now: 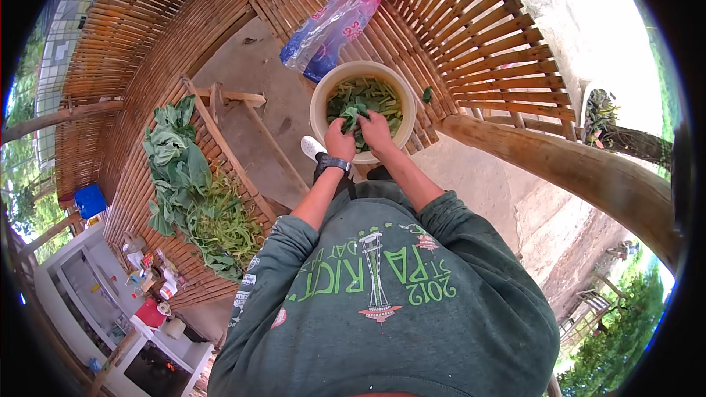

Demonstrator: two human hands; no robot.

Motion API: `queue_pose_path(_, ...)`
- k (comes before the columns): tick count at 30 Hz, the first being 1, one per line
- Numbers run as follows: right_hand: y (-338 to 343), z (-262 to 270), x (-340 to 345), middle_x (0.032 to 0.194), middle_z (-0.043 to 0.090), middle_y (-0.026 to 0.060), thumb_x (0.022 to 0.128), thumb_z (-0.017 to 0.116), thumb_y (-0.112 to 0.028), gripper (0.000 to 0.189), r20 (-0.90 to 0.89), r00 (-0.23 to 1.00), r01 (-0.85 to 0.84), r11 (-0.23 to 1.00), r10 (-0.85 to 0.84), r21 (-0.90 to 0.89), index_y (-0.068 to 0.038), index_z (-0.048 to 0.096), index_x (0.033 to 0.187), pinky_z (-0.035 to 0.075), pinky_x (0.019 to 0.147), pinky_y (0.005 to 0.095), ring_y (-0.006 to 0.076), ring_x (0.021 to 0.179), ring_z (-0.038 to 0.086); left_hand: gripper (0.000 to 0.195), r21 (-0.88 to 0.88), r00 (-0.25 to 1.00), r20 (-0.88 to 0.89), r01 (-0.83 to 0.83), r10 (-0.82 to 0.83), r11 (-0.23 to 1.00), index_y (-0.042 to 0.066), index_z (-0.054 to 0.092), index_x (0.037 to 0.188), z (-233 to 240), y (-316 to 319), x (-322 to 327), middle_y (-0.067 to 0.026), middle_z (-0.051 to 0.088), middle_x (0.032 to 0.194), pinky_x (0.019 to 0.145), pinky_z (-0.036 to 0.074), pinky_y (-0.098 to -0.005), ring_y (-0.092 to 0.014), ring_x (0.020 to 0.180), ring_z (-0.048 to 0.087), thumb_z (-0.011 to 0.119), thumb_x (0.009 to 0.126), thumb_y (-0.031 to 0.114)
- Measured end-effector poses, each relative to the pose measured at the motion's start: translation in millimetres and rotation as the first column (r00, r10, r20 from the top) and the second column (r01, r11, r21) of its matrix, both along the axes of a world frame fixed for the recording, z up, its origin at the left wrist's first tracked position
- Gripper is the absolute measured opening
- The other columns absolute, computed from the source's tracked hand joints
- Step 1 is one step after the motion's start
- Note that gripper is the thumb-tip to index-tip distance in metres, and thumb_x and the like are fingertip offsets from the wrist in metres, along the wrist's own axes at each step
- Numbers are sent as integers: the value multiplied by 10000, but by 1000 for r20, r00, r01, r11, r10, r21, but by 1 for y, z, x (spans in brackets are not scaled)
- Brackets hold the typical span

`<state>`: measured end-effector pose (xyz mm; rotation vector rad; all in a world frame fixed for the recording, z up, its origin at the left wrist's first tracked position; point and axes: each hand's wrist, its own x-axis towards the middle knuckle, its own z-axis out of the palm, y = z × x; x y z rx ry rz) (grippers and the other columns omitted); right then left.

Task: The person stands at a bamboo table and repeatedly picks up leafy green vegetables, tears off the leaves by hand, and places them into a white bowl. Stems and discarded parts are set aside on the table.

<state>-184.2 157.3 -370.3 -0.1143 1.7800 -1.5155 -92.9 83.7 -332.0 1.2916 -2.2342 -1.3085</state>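
A round cream-coloured plastic bucket (pixel 318 116) stands before me on the bamboo slats, holding cut green leaves and pale stalks (pixel 380 91) in what looks like liquid. Over its near side, my left hand (pixel 340 141) pinches a piece of leafy green (pixel 353 114). Close beside it, my right hand (pixel 377 132) has its fingers on the same leaf. Both sets of fingertips are partly hidden by the greens and by the backs of my hands. A dark wristband or watch (pixel 335 164) is on my left wrist.
Large leaves (pixel 176 160) and a heap of shredded greens (pixel 229 220) lie on the left bamboo bench. Behind the bucket is a crumpled printed plastic bag (pixel 336 25). A leaf scrap (pixel 427 95) lies right of the bucket. A thick wooden pole (pixel 551 171) runs along the right.
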Motion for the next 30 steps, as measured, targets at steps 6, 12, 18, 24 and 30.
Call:
queue_pose_path(6, 26, -53, -35, 921, 737, 100, 980, 697, -147, 231, 180, 964, 141, 951, -195, 274, 22, 722, 1134, 523, 795, 360, 197, 838, 673, 193, 109, 997, -52, -43, 49, 993, -3, 697, 1062, 24, 3, -14, -188, 723, 945, 817, 538, -399, -350, 881, 702, 754, 899, 82)
queue_pose_path(12, 35, 26, -32, 1137, 682, 196, 941, 695, -178, 310, -323, 907, -274, 961, 270, 36, -18, 722, 1205, 535, 908, 419, 340, 1033, 682, 256, 693, 907, 56, -337, 418, 637, -6, 712, 1178, -50, -37, 14, -109, 736, 997, 677, 584, -355, -205, 826, 707, 635, 935, 8)
queue_pose_path(18, 27, 42, -10, 1201, 659, 195, 874, 594, -21, 327, -563, 766, -368, 930, 311, 11, -7, 721, 1175, 519, 1001, 433, 405, 1127, 647, 328, 896, 857, 91, -293, 508, 334, -18, 639, 1220, -26, -19, -4, -143, 692, 1090, 739, 620, -430, -290, 884, 711, 491, 934, -83)
queue_pose_path(24, 29, -37, -45, 1041, 741, 226, 932, 665, -172, 278, -430, 862, -143, 943, 267, 300, -4, 727, 1145, 541, 889, 451, 440, 973, 698, 178, 682, 977, -106, -64, 185, 728, -14, 689, 1159, 1, -2, -3, -79, 711, 990, 635, 640, -349, -181, 816, 713, 670, 985, 18)
queue_pose_path(30, 33, -4, -71, 1019, 741, 241, 988, 698, -328, 441, -257, 889, -288, 900, 378, 328, 77, 689, 1161, 535, 844, 425, 350, 960, 724, 548, 2, 967, 62, 248, -247, 969, 10, 638, 1349, 18, -14, -11, -195, 724, 1123, 1006, 535, -421, -400, 1106, 686, 814, 852, 162)
